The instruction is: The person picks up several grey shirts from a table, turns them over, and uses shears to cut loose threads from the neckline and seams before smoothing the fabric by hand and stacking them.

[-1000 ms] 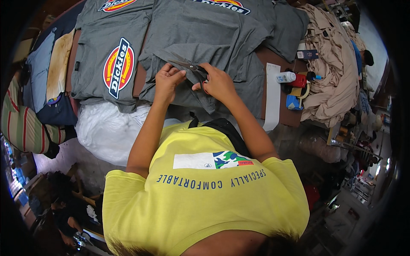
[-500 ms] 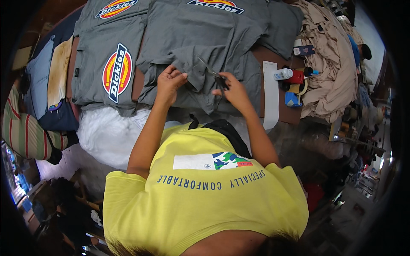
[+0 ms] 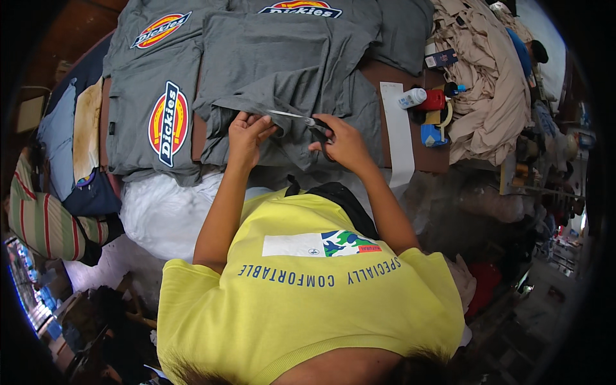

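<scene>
A grey T-shirt [image 3: 282, 70] lies rumpled on the table in front of me, its near edge lifted in folds. My left hand [image 3: 248, 136] pinches that edge between thumb and fingers. In my right hand [image 3: 341, 142] is a pair of black-handled scissors [image 3: 317, 128], with fingers through the loops. The blades point left, their tips close to my left fingertips and over the shirt's edge. Whether the blades touch the cloth I cannot tell.
More grey shirts with a printed emblem [image 3: 168, 125] lie left and behind. To the right are a paper strip [image 3: 399, 135], a white bottle [image 3: 412, 97], a tape dispenser [image 3: 434, 133] and a heap of beige cloth [image 3: 481, 96]. White plastic-wrapped material [image 3: 157, 208] bulges below the table's edge.
The scissors have swung from pointing up and away to lying nearly level, tips now by my left hand. Both hands have come closer together. The whole view has shifted slightly.
</scene>
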Demonstrator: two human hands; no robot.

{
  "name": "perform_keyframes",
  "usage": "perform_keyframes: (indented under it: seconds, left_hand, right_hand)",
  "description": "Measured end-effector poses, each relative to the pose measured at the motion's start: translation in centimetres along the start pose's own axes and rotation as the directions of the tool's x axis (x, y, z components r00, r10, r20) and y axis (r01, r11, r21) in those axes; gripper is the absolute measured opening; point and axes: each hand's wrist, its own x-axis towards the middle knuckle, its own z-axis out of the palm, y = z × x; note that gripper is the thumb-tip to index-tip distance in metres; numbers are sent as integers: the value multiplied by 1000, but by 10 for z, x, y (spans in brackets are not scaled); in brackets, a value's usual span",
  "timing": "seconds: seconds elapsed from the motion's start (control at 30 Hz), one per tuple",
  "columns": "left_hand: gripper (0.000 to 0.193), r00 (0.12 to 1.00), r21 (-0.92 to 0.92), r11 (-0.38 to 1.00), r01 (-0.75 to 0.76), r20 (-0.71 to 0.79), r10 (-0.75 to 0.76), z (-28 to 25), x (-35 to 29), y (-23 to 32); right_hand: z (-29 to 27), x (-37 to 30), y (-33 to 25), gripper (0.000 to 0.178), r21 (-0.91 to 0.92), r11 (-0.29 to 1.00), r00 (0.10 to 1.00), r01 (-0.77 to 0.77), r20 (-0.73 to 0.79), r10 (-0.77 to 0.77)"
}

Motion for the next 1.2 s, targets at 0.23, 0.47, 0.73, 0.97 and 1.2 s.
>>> perform_keyframes:
  seconds: [0.23,0.47,0.73,0.97,1.2]
  left_hand:
    - [12,999,-110,994,5,-43,-10,-14,20,7]
    - [13,997,11,999,-31,-76,32,-17,18,8]
    - [13,994,18,999,-40,-98,42,-13,13,14]
    - [11,993,6,999,-44,-106,45,-14,12,14]
    - [12,993,49,997,-52,-106,57,-14,10,13]
  right_hand:
    - [18,35,-16,66,-41,999,996,32,89,-28]
    - [21,53,-21,65,-82,997,990,9,138,3]
    - [21,65,-32,65,-69,998,984,16,180,-4]
    - [24,64,-23,59,19,1000,975,4,222,-8]
    - [32,56,-4,63,41,998,984,52,165,-58]
